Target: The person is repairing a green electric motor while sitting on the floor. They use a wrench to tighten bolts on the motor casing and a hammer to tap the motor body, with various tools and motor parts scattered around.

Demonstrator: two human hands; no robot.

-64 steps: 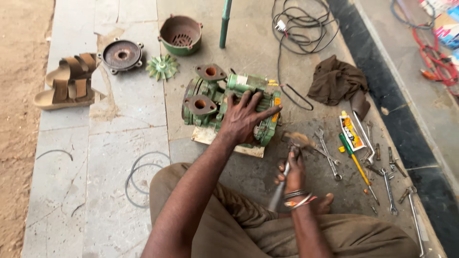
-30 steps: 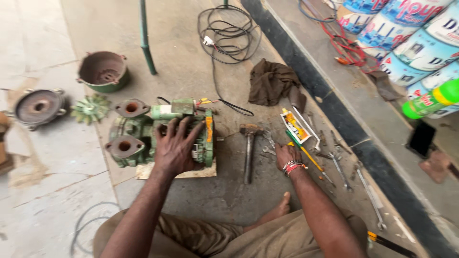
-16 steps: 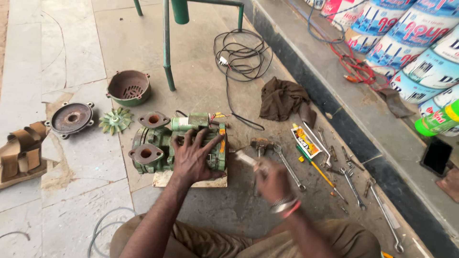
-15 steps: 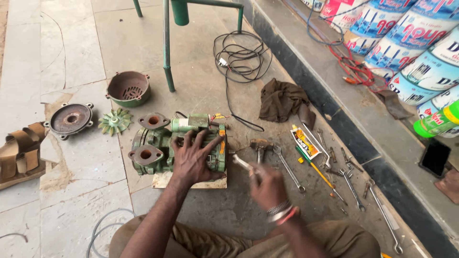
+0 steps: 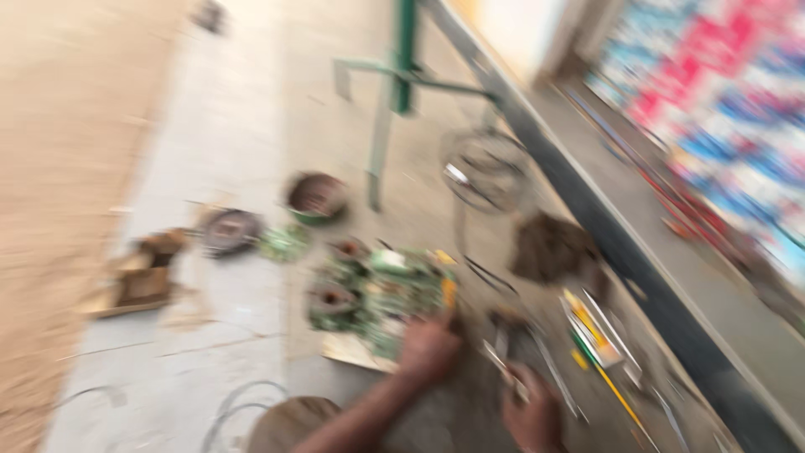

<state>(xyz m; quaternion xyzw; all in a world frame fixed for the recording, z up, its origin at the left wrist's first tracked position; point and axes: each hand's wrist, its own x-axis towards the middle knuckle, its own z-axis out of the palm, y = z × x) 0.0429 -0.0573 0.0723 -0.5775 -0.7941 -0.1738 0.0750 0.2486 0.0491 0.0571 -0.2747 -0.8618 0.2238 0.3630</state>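
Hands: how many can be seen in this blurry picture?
2. The left hand rests on the near edge of the green machine. The right hand is lower right, by the tools, gripping a thin metal tool.

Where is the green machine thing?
The green metal pump body lies mid-floor, under the left hand, with a round rusty green bowl behind it.

green metal stand (image 5: 401, 75) | coiled cable (image 5: 485, 168) | dark rag (image 5: 549, 247) | round bowl-shaped housing (image 5: 314, 198)

Blurred red, blue and white labelled containers (image 5: 721, 109) stand far right.
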